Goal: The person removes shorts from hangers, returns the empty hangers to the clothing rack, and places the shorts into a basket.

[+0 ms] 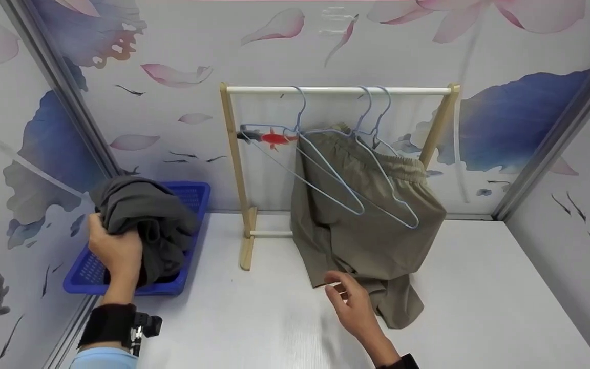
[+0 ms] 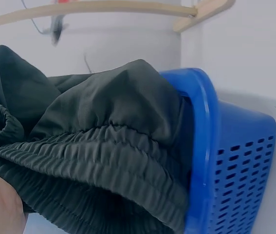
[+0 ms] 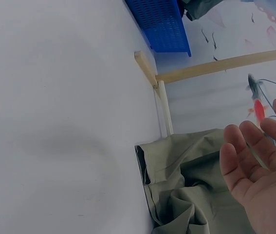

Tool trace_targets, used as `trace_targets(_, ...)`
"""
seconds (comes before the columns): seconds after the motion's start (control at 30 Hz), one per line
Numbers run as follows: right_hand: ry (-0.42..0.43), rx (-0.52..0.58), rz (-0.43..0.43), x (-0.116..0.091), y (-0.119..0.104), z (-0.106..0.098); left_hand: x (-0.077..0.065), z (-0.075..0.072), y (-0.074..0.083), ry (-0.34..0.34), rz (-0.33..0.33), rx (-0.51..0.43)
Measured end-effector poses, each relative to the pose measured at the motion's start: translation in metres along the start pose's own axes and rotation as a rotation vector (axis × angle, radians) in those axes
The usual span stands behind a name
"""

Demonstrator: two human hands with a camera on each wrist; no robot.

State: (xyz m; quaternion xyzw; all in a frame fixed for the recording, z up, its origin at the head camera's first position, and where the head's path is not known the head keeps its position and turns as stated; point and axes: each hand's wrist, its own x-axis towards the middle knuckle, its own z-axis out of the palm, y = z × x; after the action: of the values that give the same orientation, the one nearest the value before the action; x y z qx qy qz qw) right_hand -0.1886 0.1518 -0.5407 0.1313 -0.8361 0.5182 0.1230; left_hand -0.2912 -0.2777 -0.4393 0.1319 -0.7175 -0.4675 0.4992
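My left hand (image 1: pixel 118 251) grips a bunched pair of dark grey pants (image 1: pixel 146 210) over the blue basket (image 1: pixel 203 202). In the left wrist view the gathered elastic waistband (image 2: pixel 113 158) of these pants shows at the basket's rim. My right hand (image 1: pixel 354 307) holds nothing; its fingers are loosely bent near the lower part of the olive-khaki pants (image 1: pixel 377 230). Those pants hang from the rack, their elastic waist slanting down to the right and the legs reaching the table. In the right wrist view, the fingers (image 3: pixel 235 165) overlap the khaki cloth.
A wooden rack with a white rail (image 1: pixel 336 90) stands at the back of the white table (image 1: pixel 254 318). Several light blue wire features belong to three hangers (image 1: pixel 325 164) on the rail, crossing in front of the khaki pants. Printed wall panels (image 1: pixel 172 31) enclose the table.
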Motion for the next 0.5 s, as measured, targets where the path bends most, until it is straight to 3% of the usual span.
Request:
trace_targets(0.17,0.011,0.02,0.011,-0.001,0.001,0.002,-0.003,0.001,-0.011,-0.031,0.007,0.052)
trace_targets(0.37,0.006,0.033,0.016,-0.002,0.001,0.004,-0.009,0.001,-0.02,-0.131,0.058,0.103)
trace_targets(0.5,-0.001,0.041,0.024,-0.002,0.001,0.006,-0.012,0.001,-0.026,-0.199,0.101,0.187)
